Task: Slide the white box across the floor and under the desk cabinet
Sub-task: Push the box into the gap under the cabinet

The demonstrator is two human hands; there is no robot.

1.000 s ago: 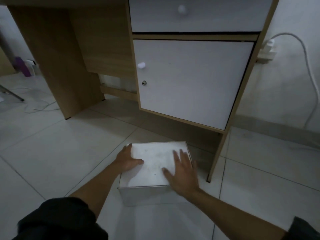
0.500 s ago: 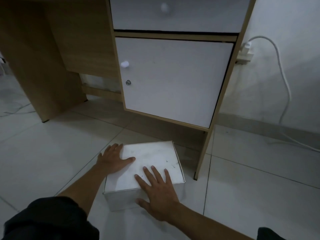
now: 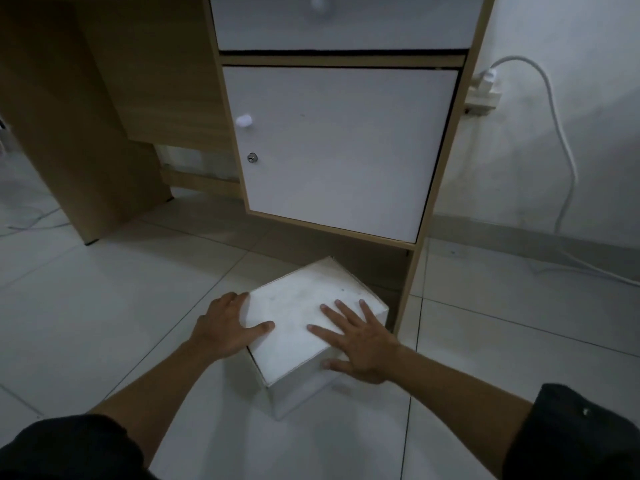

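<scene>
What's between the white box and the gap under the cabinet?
Nothing visible lies on the floor between the white box and the gap. The box sits skewed, its right corner near the cabinet's side panel, which could catch it.

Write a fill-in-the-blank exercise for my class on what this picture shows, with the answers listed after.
1. Both hands press on the white box, which sits on the tiled ____.
2. The cabinet door above the box is ____.
3. The left hand lays its ____ on the box's top.
4. A white ____ hangs down the wall beside the desk.

Answers: floor; closed; thumb; cable
</scene>
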